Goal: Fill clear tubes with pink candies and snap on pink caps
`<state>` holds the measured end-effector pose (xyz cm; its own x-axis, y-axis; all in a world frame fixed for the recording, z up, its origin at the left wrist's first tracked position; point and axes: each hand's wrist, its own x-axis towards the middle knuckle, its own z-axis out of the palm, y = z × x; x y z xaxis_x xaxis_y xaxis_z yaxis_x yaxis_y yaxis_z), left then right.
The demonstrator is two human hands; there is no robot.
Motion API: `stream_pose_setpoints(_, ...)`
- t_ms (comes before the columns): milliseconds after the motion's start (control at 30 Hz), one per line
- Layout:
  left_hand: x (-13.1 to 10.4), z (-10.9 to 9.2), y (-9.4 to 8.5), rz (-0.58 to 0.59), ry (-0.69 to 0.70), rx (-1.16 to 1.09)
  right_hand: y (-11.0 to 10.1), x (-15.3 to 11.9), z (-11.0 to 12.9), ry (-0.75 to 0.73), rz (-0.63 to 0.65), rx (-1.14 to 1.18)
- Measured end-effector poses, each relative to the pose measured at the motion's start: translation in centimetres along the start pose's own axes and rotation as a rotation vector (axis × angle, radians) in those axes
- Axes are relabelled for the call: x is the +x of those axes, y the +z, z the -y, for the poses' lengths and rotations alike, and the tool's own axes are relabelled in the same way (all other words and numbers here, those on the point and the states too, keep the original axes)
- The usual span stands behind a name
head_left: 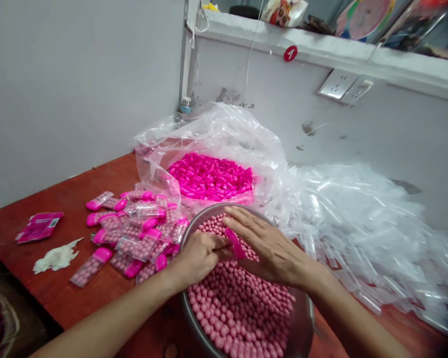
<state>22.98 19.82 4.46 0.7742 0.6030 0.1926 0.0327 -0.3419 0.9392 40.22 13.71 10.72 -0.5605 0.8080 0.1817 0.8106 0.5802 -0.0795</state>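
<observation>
A grey metal bowl [309, 318] in front of me holds many small round pink balls [242, 303]. Over it, my left hand [201, 256] is closed, with thumb and index finger at a bright pink cap [234, 243]. Any container under that cap is hidden by my hands. My right hand [267, 243] is stretched out flat, fingers together, its palm side against or very close to the cap. To the left lie several clear containers [138, 246] filled with pink balls and topped with pink caps, in a loose pile.
Behind the bowl, a clear plastic bag [224, 124] stands open around loose pink caps [211, 176]. A heap of clear plastic containers [351, 214] covers the right side. On the red table [93, 181] lie a pink packet [40, 227] and a whitish scrap [57, 256].
</observation>
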Motion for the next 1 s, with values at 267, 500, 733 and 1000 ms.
stream_pose_setpoints(267,0.4,0.7,-0.4,-0.158,-0.106,-0.204,0.6,-0.1,-0.1,0.147,-0.12,-0.154)
stream_pose_setpoints(500,1.0,1.3,-0.2,-0.284,-0.141,-0.254,5.6,0.1,1.5,0.39,-0.275,-0.156)
stream_pose_setpoints(733,1.0,1.4,-0.2,-0.266,-0.149,-0.31,6.4,0.7,0.7,0.298,-0.385,-0.243)
stream_pose_setpoints(1000,1.2,0.9,-0.4,-0.324,-0.248,-0.382,4.9,1.0,1.7,0.366,-0.255,-0.06)
